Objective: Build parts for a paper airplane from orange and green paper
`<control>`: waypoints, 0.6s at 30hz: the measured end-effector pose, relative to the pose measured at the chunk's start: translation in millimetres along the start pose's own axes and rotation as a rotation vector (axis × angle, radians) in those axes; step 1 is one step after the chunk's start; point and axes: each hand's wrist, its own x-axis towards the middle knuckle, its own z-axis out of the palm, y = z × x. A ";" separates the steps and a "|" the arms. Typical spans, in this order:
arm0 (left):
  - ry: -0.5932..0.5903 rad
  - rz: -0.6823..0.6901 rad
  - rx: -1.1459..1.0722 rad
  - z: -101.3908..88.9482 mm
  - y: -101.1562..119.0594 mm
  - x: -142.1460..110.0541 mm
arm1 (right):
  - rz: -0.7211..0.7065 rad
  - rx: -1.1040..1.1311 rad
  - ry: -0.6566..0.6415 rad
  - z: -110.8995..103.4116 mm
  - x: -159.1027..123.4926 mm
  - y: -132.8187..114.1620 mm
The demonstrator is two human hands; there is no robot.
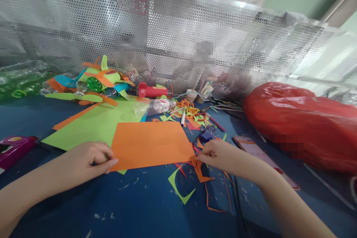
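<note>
An orange sheet of paper [152, 145] is stretched between my two hands, low over the blue table [139, 208]. My left hand [95, 158] pinches its near left corner between thumb and fingers. At the near right corner, my right hand [210, 153] pinches the sheet the same way. Under and behind it, to the left, lies a larger green sheet [80, 130]. Green and orange paper scraps [180, 187] are scattered beside and below my right hand. A blue glue gun [206, 133] lies just beyond that hand.
A clear plastic bottle [156, 107] lies behind the sheet. Paper-and-bottle planes [103, 78] are piled back left, near green bottles [30, 81]. A purple tool [16, 150] sits at the left edge. To the right are a phone [262, 156] and a red plastic bag [304, 122].
</note>
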 end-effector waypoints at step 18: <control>0.066 0.331 0.074 21.8 28.0 8.0 | -0.534 0.106 0.268 37.7 13.2 -56.1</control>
